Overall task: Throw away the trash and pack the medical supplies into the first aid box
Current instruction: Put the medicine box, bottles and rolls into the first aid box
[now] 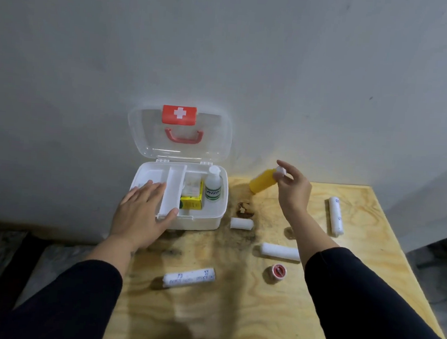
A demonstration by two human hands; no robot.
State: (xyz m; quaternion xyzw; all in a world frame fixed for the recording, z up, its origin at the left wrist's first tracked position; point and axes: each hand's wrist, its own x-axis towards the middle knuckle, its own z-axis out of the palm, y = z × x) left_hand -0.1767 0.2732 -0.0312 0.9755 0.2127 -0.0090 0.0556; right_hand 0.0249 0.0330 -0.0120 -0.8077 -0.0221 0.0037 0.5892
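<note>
The white first aid box (207, 221) stands open at the table's back left, its clear lid (140, 125) upright against the wall. Inside are a clear bottle (213, 186), a yellow carton (191, 202) and a white inner tray (172, 189). My left hand (144, 211) lies flat on the box's left front, fingers spread, thumb on the tray's front edge. My right hand (293, 188) pinches the white cap of a yellow bottle (262, 182), which hangs tilted above the table. Bandage rolls (189, 277) (281, 251) (336, 215), a short gauze roll (241, 223) and a red-cored tape roll (278, 271) lie on the table.
A small brown crumpled scrap (244, 209) sits just right of the box. The wooden table (231, 325) is stained dark near its middle. A grey wall rises right behind the box. The table's left edge runs under my left forearm, with floor beyond it.
</note>
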